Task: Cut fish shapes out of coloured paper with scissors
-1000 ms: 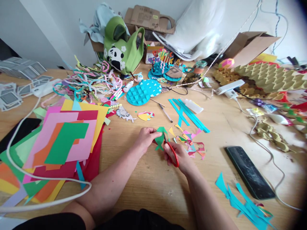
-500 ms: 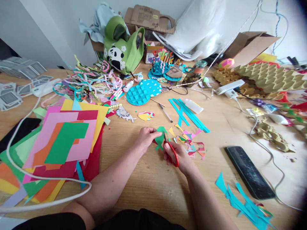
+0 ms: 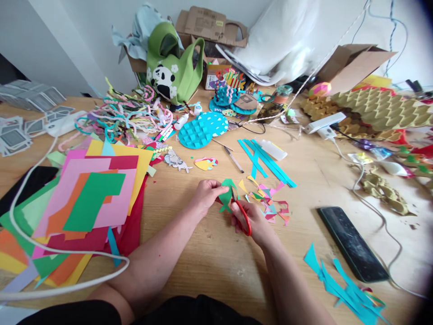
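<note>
Between thumb and fingers my left hand [image 3: 207,195] pinches a small piece of green paper [image 3: 226,197] above the table. The paper has a rounded upper part and a forked, tail-like lower end. Red-handled scissors [image 3: 244,219] are gripped in my right hand [image 3: 253,221], fingers wrapped round the handles. Their blades lie against the right edge of the green paper, partly covered by it and by my fingers. Just right of the paper, coloured paper scraps [image 3: 269,201] are scattered. Beyond my hands lie a yellow and pink paper fish [image 3: 205,164] and a grey paper fish cutout [image 3: 176,160].
Stacked coloured paper [image 3: 115,194] and a white cable [image 3: 67,253] occupy the left side. A black phone [image 3: 353,243] and blue paper offcuts [image 3: 345,289] lie at right. Blue strips [image 3: 270,162], a pen [image 3: 234,160], pipe cleaners [image 3: 125,115] and a green panda bag [image 3: 174,67] are farther back.
The scissor blades have shifted very slightly along the green paper's right edge. My left hand keeps its hold on the paper, nearly still.
</note>
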Demonstrator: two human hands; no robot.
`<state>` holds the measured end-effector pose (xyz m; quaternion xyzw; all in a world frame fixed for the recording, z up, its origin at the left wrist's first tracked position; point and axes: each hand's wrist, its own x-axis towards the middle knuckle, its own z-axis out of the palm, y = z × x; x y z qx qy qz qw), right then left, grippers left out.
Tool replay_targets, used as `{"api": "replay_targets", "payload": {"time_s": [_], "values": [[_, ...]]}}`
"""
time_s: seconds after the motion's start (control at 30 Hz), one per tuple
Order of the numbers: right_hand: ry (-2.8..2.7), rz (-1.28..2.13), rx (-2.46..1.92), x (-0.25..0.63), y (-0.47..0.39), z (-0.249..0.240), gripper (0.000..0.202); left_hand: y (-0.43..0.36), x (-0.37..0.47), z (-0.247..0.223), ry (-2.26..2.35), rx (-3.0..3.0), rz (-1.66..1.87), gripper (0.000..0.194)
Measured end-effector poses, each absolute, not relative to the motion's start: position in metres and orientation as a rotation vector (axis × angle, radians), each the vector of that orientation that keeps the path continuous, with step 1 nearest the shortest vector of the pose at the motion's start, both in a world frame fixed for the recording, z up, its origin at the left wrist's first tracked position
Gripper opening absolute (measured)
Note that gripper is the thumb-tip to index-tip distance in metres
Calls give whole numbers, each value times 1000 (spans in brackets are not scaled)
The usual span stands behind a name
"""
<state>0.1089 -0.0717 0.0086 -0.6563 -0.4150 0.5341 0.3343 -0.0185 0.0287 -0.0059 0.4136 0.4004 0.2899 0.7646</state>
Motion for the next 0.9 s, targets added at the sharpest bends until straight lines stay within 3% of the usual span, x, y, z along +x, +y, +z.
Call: {"api": "replay_targets", "payload": {"time_s": [0.9], "values": [[-1105, 1444, -1668, 114, -72, 16, 55, 29, -20, -1, 873, 896, 615, 27]]}}
